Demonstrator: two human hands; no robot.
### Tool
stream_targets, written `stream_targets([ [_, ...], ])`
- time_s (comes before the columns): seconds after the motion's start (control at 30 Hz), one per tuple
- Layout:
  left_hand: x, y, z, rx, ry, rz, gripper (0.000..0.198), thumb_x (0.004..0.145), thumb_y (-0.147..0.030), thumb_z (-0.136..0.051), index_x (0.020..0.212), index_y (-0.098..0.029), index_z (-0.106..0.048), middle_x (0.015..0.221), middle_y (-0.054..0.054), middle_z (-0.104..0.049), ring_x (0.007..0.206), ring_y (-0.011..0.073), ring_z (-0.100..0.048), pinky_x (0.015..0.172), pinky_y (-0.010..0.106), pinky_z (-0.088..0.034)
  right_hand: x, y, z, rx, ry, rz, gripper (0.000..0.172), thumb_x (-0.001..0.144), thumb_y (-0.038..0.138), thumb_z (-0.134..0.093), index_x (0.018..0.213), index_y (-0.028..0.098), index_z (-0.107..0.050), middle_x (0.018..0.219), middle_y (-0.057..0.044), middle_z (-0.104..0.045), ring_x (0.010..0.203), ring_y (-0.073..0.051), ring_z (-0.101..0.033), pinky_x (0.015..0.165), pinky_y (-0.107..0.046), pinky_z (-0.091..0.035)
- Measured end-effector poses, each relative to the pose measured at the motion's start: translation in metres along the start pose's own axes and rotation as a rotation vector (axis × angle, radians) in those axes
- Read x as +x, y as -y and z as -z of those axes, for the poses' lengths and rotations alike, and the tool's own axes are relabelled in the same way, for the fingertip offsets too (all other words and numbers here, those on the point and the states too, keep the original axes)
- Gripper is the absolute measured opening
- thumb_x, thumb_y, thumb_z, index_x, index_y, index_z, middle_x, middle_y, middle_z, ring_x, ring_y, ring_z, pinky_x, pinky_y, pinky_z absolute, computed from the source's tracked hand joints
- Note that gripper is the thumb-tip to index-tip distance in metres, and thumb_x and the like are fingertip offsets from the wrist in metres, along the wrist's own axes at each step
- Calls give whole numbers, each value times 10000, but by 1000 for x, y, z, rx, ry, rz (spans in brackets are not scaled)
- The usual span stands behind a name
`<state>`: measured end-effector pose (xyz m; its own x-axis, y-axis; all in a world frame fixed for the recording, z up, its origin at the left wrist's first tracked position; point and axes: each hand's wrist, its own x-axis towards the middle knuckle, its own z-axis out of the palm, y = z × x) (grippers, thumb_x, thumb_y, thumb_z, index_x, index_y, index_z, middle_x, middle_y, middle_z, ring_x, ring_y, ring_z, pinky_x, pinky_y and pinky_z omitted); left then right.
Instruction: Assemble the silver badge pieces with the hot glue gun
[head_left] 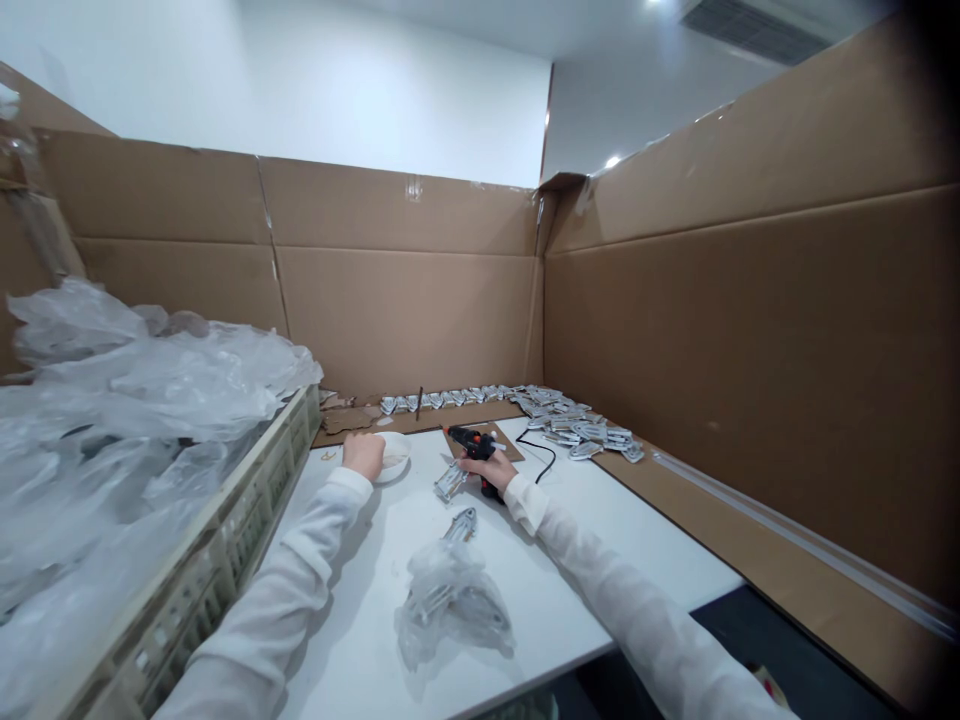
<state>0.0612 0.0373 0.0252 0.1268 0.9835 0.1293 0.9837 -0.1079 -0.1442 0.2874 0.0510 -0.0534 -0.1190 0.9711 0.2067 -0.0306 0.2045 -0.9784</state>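
Note:
My right hand (491, 468) is wrapped round a black hot glue gun (472, 440) whose orange tip points left. Just under that hand lies a silvery, clip-like metal piece (451, 482). At the left edge of a small white bowl (396, 458) is my left hand (364, 456), its fingers curled over the rim side; whatever they grip is hidden. Pale small contents in the bowl are too small to name. Nearer to me, a clear plastic bag (454, 610) holds more metal pieces, with one similar piece (462, 525) sticking out at its top.
A plastic crate (255, 520) heaped with clear bags (150, 390) stands left. Along the back runs a row of metal pieces (450, 398), with a pile (577, 420) at right. A black cord (551, 465) and cardboard square (510, 447) lie near the gun. Cardboard walls (405, 310) enclose the table (555, 590).

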Motion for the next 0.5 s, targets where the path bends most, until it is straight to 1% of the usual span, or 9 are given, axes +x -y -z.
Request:
stream_targets([
  [0.13,-1,-3,8,-51,-88,-9,193,714,-103,-491,744,-146,-676,886,144,-650,923,269,-555,772,354,-357,1,-1,1,1,7,2,388,459,393,-758,702,140,-592,670,-20,-584,644,-170,-559,582,-293,-470],
  [0.2,-1,-5,12,-102,-118,-47,186,689,-97,-509,711,-168,-680,845,119,-658,915,268,-555,764,340,-361,1,-2,1,6,15,2,381,464,380,-758,708,139,-593,686,-28,-594,658,-174,-565,585,-292,-471],
  [0.27,0,-9,14,-201,-131,-129,187,710,-123,-499,711,-181,-676,823,96,-662,885,247,-567,749,309,-371,1,-2,1,16,20,7,368,473,372,-754,713,141,-594,699,-35,-605,671,-179,-570,591,-295,-475],
  [0.33,-1,-18,13,-361,-122,-244,210,766,-179,-455,748,-189,-664,812,66,-662,832,205,-580,721,267,-383,2,-3,2,26,17,10,349,485,365,-745,711,145,-595,701,-36,-612,676,-180,-573,595,-296,-478],
  [0.43,-4,-36,5,-595,-106,-385,277,831,-214,-350,812,-179,-624,753,31,-647,731,158,-571,674,234,-391,2,-4,2,11,-9,-13,325,497,349,-733,715,147,-600,681,-27,-610,650,-169,-569,569,-277,-464],
  [0.5,-6,-48,-4,-661,-112,-444,281,842,-205,-323,837,-173,-603,730,26,-623,707,151,-549,669,233,-392,2,-3,3,-9,-43,-36,317,502,342,-721,727,152,-605,652,-15,-601,616,-160,-559,528,-259,-440],
])
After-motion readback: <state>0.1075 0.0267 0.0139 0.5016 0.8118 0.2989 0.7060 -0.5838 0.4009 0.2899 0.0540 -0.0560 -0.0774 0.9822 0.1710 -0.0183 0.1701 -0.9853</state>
